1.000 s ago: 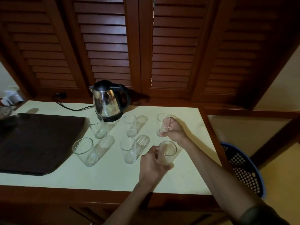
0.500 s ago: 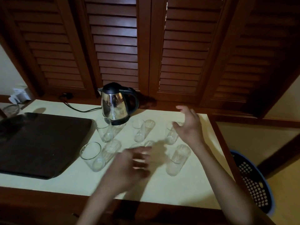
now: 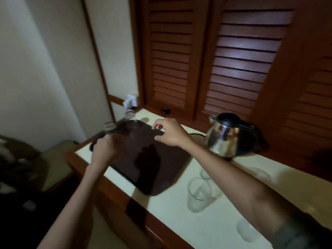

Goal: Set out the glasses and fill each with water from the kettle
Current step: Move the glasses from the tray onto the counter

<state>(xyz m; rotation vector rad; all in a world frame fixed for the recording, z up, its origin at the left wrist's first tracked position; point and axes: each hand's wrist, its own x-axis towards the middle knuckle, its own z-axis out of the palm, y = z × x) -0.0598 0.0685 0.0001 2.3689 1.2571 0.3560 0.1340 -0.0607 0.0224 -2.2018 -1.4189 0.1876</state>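
**Both hands at the dark tray, kettle and glasses off to the right**

The left hand [image 3: 104, 148] was at the left edge of the dark tray [image 3: 149, 164]. Its fingers were curled in tight round that edge. Motion blur smeared the grip, so how far the fingers reached under the tray could not be told. The tray lay on the left part of the cream counter [image 3: 170, 212], its near side close to the counter's wooden front edge.

The right hand [image 3: 170, 133] was over the tray's far edge with its fingers bent. The forefinger was raised and the thumb sat below it, with a clear gap between the 2. It held nothing. Whether the thumb tip touched the tray's rim could not be told.

The kettle [image 3: 228, 135] stood upright near the counter's back edge, just right of the tray's far right corner. Its spout pointed left toward the right hand, apart from it, and its black handle was on the right side.

1 clear glass [image 3: 198, 194] stood upright just off the tray's near right corner. A second glass [image 3: 204, 174] stood right behind it, partly hidden by the right forearm. A third glass [image 3: 247, 230], badly blurred, stood farther right near the counter's front edge, below the same forearm.

Wooden shutters [image 3: 233, 69] rose behind the counter's back edge.
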